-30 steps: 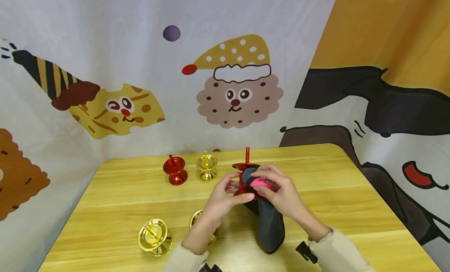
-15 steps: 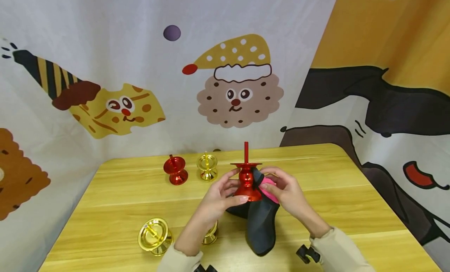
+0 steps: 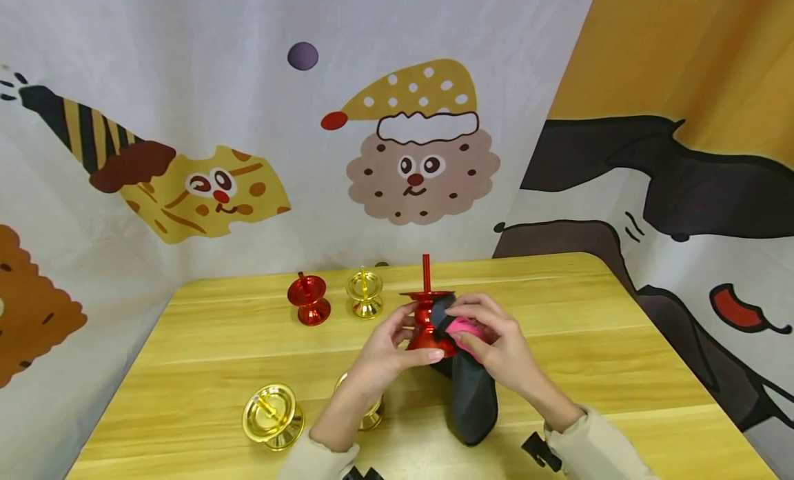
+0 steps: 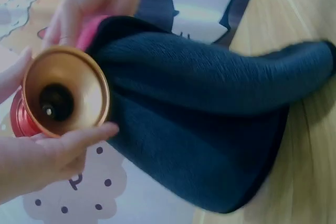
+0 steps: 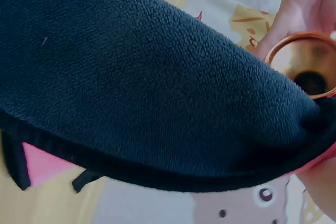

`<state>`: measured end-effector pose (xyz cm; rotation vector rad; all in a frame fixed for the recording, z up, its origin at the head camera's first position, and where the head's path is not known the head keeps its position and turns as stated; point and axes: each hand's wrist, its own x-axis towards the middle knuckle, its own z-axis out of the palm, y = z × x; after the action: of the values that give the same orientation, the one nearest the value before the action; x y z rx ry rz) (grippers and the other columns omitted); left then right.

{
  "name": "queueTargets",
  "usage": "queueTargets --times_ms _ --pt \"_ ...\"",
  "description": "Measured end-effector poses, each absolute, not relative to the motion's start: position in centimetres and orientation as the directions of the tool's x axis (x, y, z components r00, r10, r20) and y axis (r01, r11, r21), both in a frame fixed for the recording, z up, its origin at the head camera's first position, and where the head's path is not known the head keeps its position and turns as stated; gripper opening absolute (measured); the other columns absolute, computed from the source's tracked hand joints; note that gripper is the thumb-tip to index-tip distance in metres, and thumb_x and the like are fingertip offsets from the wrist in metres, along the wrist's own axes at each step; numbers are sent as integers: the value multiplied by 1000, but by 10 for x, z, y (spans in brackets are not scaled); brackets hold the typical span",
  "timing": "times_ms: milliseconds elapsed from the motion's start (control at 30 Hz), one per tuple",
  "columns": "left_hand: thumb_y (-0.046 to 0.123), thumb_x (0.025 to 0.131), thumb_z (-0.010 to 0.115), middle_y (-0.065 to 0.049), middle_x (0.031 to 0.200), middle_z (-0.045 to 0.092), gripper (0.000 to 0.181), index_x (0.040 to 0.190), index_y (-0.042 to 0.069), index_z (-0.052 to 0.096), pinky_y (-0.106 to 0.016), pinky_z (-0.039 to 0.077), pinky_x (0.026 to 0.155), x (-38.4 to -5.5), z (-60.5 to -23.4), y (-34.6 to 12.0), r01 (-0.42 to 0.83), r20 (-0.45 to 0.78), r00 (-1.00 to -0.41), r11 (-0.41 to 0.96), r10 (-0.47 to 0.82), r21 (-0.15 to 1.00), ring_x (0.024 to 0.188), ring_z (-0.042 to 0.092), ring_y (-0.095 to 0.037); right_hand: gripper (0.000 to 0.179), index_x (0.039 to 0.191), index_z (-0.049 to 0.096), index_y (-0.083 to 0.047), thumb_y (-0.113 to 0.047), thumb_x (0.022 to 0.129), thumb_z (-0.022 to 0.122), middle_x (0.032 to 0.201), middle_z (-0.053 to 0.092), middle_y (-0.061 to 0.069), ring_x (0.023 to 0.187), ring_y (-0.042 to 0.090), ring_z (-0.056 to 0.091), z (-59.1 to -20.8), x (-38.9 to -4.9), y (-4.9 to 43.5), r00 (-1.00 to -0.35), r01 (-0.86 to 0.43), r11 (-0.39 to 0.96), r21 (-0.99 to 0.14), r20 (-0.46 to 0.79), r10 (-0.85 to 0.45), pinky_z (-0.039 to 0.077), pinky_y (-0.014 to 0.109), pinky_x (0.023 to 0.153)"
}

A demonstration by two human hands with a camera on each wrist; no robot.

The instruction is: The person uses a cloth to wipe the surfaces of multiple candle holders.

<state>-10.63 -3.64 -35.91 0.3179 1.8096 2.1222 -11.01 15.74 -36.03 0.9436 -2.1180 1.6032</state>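
A shiny red candle holder with an upright red rod on its dish is held off the table by my left hand. Thumb and fingers grip it round the flared base; its hollow gold-coloured underside faces the left wrist view. My right hand pinches a bunched cloth, dark grey with a pink side and black edging. Part of the cloth lies against the right side of the holder's stem, and the rest hangs down. In the right wrist view the cloth covers most of the picture.
Another red candle holder and a gold one stand at the back of the wooden table. One gold holder is at front left; another is partly behind my left forearm. A cartoon-print curtain hangs behind.
The cloth has shifted over the stem, slipping to its right side half a second ago and now partly in front again. The red holder has moved slightly left and down since then.
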Motion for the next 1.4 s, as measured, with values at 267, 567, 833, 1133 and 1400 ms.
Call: queueTargets --times_ms 267,567,833,1133,1400 --pt "-3 75 71 -15 114 53 88 143 4 14 -34 46 90 -108 -360 -38 -208 -51 -878 -284 476 936 104 55 -25 27 106 57 7 13 79 61 108 55 5 94 13 58 -371 -119 170 -805 -496 -71 -865 490 -334 53 23 77" --pt "0 69 78 -15 118 55 97 144 5 17 -49 34 101 -107 -364 -34 -27 -11 -930 -39 367 999 115 47 -31 26 100 60 3 15 77 61 104 58 5 91 12 58 -373 -119 173 -834 -492 21 -870 464 -300 52 21 77" --pt "31 90 58 -16 113 59 49 126 -2 50 -38 48 88 -105 -353 -40 28 12 -967 60 253 998 104 55 -26 27 97 60 8 22 75 57 106 56 6 99 13 54 -370 -117 176 -798 -523 -19 -852 498 -340 51 22 80" --pt "3 94 46 -20 95 60 25 111 -16 49 -30 54 76 -104 -336 -41 -125 -104 -984 -150 144 981 76 62 -19 31 101 62 3 21 76 58 107 53 17 98 14 53 -366 -114 171 -756 -569 28 -822 510 -409 52 22 77" --pt "-3 92 46 -21 96 57 26 114 -18 44 -32 54 76 -98 -326 -50 -131 -95 -978 -195 184 972 76 62 -18 33 103 62 4 23 76 56 109 53 16 101 14 53 -367 -114 172 -739 -577 15 -817 514 -435 50 21 81"
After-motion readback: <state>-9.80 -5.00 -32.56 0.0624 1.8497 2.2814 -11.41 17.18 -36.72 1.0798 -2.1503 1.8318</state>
